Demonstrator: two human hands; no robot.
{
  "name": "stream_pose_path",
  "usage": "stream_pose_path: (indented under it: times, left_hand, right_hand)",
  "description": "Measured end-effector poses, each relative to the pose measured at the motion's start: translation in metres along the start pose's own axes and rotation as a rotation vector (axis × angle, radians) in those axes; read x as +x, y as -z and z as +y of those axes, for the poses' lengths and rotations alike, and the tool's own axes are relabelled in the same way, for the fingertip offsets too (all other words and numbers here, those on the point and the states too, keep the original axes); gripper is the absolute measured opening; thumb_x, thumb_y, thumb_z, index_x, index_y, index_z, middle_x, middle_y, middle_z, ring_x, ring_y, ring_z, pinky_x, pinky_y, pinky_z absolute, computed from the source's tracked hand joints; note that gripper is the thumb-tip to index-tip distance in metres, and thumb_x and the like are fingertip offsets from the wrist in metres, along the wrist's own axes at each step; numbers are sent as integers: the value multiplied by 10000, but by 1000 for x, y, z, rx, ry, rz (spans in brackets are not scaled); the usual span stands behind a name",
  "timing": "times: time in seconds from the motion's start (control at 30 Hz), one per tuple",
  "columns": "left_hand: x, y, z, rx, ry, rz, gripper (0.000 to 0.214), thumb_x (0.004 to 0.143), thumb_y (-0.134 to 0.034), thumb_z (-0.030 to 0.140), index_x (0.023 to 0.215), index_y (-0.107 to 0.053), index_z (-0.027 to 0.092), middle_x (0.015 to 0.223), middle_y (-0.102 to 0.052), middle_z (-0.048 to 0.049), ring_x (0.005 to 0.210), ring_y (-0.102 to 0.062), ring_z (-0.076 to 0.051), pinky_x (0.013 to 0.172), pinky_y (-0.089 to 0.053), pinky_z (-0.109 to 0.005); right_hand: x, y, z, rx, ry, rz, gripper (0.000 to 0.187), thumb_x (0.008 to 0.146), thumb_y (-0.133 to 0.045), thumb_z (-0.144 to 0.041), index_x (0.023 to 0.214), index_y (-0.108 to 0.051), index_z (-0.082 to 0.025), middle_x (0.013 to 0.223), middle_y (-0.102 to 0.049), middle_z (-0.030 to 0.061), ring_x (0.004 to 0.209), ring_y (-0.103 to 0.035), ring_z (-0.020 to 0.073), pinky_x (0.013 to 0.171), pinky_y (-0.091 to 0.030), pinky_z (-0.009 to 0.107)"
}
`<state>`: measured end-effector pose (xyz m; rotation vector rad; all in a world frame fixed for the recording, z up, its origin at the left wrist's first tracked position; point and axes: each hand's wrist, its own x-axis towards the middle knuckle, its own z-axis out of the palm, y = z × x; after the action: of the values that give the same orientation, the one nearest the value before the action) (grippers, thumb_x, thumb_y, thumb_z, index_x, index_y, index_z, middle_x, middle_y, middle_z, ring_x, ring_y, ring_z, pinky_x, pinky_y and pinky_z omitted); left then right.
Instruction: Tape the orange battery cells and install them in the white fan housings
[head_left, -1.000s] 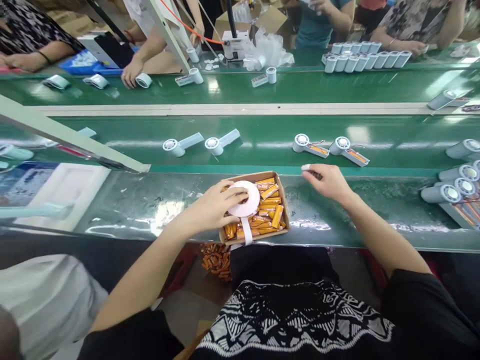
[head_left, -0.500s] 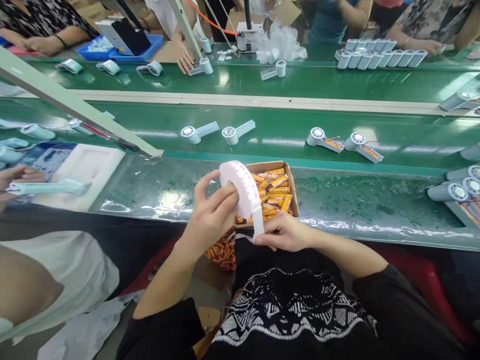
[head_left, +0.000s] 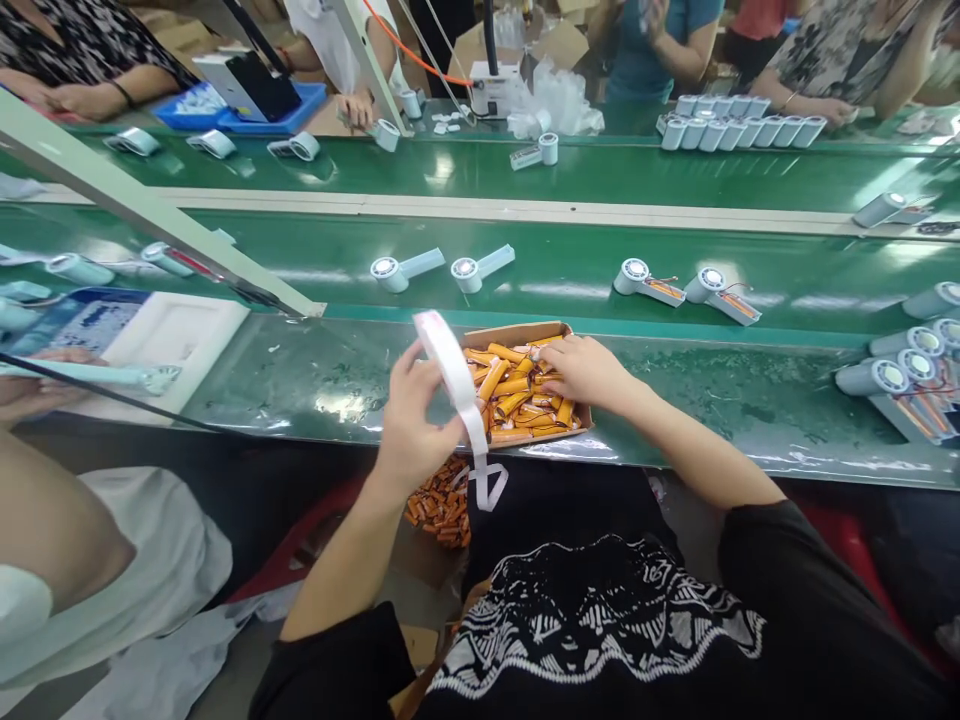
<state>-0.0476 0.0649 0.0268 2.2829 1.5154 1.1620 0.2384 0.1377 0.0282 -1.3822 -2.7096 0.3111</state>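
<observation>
My left hand grips a roll of white tape, tilted edge-on toward me. From the roll a loose strip of tape hangs down and curls past the bench edge. My right hand reaches into a cardboard box, its fingertips among the orange battery cells. Whether those fingers have closed on a cell is hidden. Below the bench edge, more orange cells lie in a heap between my left forearm and my lap.
Pale blue handheld fans lie on the green conveyor, some with open handles showing orange cells. Gray-blue fans cluster at the right. A slanted metal post crosses the left side. Co-workers sit at left and opposite.
My right hand has let go of the tape strip and moved up and right into the box. The roll has turned edge-on and shifted slightly left; its strip now dangles free.
</observation>
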Motion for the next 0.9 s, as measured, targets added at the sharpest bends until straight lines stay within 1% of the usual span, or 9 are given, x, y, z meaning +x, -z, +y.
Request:
stream_pose_path:
  times: [0.07,0.13,0.2,0.3,0.37,0.5,0.67,0.77,0.9]
  left_hand:
    - [2,-8,11,-5,-89,-29,357,936,-750,274,1281,-665,235,1306,-724,-91,1500,-535,-386,1279,-464,-652]
    - [3,-14,16,-6,-153,-54,361,921,-732,211,1274,-660,232,1285,-739,-86,1498,-534,-383,1284,-446,-668]
    - [1,-18,16,-6,-181,-59,387,908,-726,173,1283,-648,229,1295,-738,-89,1487,-540,-380,1280,-449,-671]
    - [-2,-23,13,15,-209,-60,369,906,-705,142,1262,-646,219,1287,-734,-97,1488,-526,-390,1255,-477,-667]
    - [-2,-28,12,52,-245,-67,354,903,-678,114,1245,-651,201,1270,-733,-111,1495,-499,-410,1231,-497,-676]
    - [1,-40,16,141,-349,-95,406,902,-649,72,1296,-668,164,1285,-731,-143,1506,-457,-441,1223,-489,-725]
    - [2,-47,24,211,-429,-108,458,912,-605,-5,1335,-681,151,1281,-736,-134,1544,-407,-456,1229,-499,-723]
    - [2,-48,25,245,-421,-101,465,910,-596,-20,1340,-682,136,1306,-729,-142,1542,-385,-493,1189,-530,-739]
    - [2,-50,25,244,-414,-122,426,936,-617,7,1338,-690,126,1304,-733,-148,1522,-405,-489,1184,-537,-744]
  right_hand:
    - [10,-7,5,-34,-13,-33,325,967,-745,-223,1282,-724,-143,1256,-778,188,1229,-665,337,1023,-508,422]
    - [12,-13,13,66,-57,33,265,993,-701,-218,1246,-743,-152,1189,-793,183,1187,-685,319,1023,-521,424]
    - [6,-15,24,333,-146,236,237,1013,-683,-260,1222,-757,-177,1156,-810,155,1134,-720,295,1020,-552,432]
    - [-10,-10,38,950,-239,647,339,983,-750,-454,1239,-740,-233,1149,-831,86,1075,-769,257,988,-622,434]
    - [-22,-3,38,1291,-227,782,471,902,-836,-566,1243,-727,-260,1146,-838,55,1066,-784,240,981,-652,427]
    - [-45,13,14,1577,-169,721,575,827,-927,-546,1285,-702,-282,1208,-833,56,1106,-789,231,1056,-649,442]
    - [-62,21,-8,1617,-104,613,498,847,-913,-430,1256,-671,-281,1193,-828,57,1139,-787,255,1101,-625,484]
    - [-64,18,-12,1736,-161,602,403,852,-858,-340,1190,-649,-279,1128,-817,32,1028,-785,231,1025,-653,466]
    - [-62,5,-21,1970,-287,529,314,897,-754,-303,1188,-639,-281,1142,-765,14,907,-718,177,796,-673,354]
